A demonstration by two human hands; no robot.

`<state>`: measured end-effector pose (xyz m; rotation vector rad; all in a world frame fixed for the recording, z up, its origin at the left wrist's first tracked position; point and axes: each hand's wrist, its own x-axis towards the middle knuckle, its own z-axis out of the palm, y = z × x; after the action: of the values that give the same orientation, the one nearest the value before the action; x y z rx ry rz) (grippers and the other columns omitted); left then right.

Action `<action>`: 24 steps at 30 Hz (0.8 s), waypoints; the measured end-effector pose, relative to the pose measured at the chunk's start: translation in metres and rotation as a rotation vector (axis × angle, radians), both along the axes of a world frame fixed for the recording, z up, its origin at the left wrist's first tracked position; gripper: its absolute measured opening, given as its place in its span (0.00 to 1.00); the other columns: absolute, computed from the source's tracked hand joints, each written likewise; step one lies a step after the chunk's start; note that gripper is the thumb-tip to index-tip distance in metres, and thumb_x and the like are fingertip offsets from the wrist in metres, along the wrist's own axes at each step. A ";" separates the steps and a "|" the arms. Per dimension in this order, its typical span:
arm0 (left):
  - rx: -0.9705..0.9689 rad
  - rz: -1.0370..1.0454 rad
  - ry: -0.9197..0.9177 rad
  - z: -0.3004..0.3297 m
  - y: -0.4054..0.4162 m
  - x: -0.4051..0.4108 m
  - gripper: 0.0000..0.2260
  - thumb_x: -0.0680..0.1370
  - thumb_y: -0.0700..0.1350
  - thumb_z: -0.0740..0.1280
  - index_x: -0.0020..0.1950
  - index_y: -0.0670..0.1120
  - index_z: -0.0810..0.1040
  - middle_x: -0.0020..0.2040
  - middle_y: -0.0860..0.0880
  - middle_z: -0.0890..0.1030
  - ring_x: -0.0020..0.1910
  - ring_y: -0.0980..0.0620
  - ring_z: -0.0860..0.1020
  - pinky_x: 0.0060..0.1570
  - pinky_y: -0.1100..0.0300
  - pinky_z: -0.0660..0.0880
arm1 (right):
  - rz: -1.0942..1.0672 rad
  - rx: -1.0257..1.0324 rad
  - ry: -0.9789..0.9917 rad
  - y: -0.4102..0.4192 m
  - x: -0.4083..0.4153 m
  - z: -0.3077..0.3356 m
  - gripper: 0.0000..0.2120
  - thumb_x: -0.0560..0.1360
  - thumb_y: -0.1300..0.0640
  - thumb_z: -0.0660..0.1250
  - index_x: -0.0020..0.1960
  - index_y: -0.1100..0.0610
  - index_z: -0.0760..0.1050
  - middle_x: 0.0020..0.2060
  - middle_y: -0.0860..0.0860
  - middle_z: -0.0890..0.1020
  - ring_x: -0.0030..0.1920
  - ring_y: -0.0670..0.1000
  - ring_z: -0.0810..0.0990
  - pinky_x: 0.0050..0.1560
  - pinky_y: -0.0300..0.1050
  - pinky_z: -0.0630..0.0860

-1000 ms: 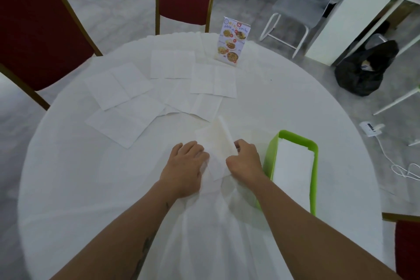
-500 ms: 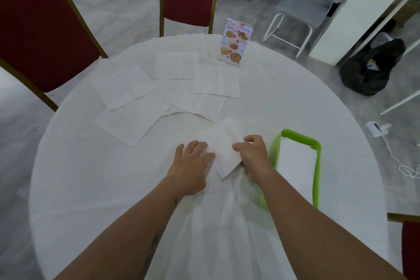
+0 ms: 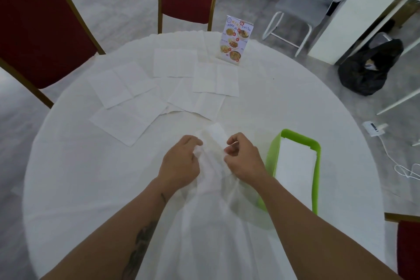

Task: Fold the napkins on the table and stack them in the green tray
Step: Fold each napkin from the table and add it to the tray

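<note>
Single head-worn, wide-angle view. You look forward and steeply down from above the near edge of the round surface point(image 3: 91, 177), your forearms entering from the bottom of the frame. The hands sit close, near centre. The far rim, chairs and floor curve away at the top and sides. No second view overlaps it.

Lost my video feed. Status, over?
Left hand and right hand both pinching one napkin, mid-fold. Green tray at right, folded stack inside. Nothing in the way.
</note>
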<state>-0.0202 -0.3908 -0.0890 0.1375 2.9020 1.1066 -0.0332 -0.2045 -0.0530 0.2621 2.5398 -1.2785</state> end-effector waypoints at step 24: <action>-0.266 -0.158 -0.052 -0.010 0.000 0.000 0.26 0.75 0.41 0.58 0.73 0.54 0.67 0.75 0.54 0.63 0.74 0.53 0.59 0.73 0.54 0.56 | -0.269 -0.092 -0.171 -0.015 -0.038 -0.003 0.06 0.67 0.64 0.62 0.32 0.58 0.70 0.32 0.51 0.70 0.32 0.51 0.66 0.30 0.41 0.62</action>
<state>-0.0202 -0.3906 -0.0988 0.3166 2.8965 0.6835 -0.0708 -0.2190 -0.0564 0.6820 2.3531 -1.3956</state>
